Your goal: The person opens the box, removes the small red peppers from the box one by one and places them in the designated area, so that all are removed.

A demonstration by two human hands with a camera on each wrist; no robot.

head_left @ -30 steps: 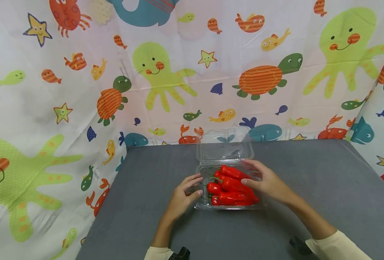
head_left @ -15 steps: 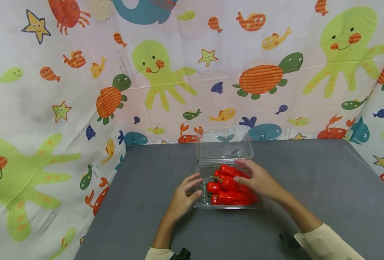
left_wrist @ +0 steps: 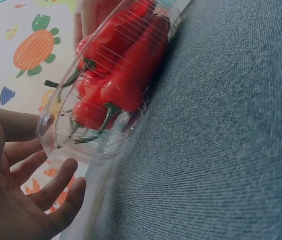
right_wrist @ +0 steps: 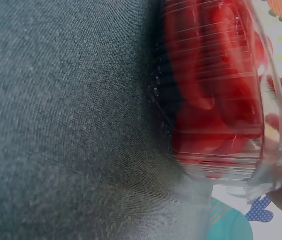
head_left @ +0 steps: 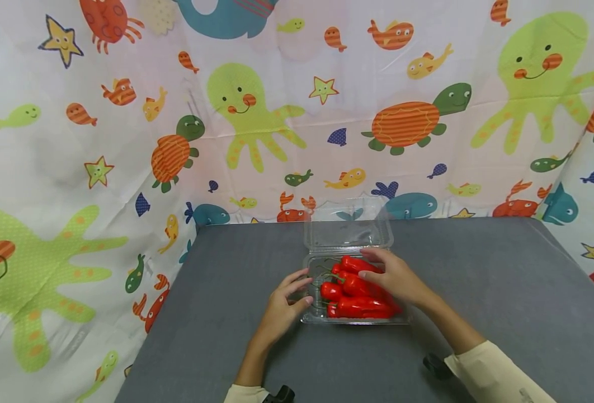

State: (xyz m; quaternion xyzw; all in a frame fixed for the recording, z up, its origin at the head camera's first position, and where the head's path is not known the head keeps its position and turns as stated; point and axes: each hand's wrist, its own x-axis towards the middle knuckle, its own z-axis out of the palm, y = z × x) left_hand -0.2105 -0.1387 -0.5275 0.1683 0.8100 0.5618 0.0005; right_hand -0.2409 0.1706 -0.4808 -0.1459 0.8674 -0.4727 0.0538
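Left fingers (left_wrist: 58,184): loosely bent, spread apart; one digit overlaps the tub's corner in the left wrist view, contact uncertain.
Left hand (head_left: 282,311): beside the clear tub (head_left: 347,321), at its 8 to 9 o'clock, near the green stems.
Right fingers (head_left: 380,255): apart from the thumb, the upper red pepper (head_left: 358,265) between them; whether they pinch it, cannot tell.
Right hand (head_left: 396,280): over the tub's 2 to 3 o'clock.
Red peppers (head_left: 362,307): heaped inside the tub, stems toward 9 o'clock, tips toward 3.
Lid (head_left: 347,230): clear, raised at 12 o'clock.
Right sleeve (head_left: 495,370): greyish mark at its 5 o'clock, too small to read.
Curtain (head_left: 277,47): sea-animal prints, behind the grey table (head_left: 241,263).
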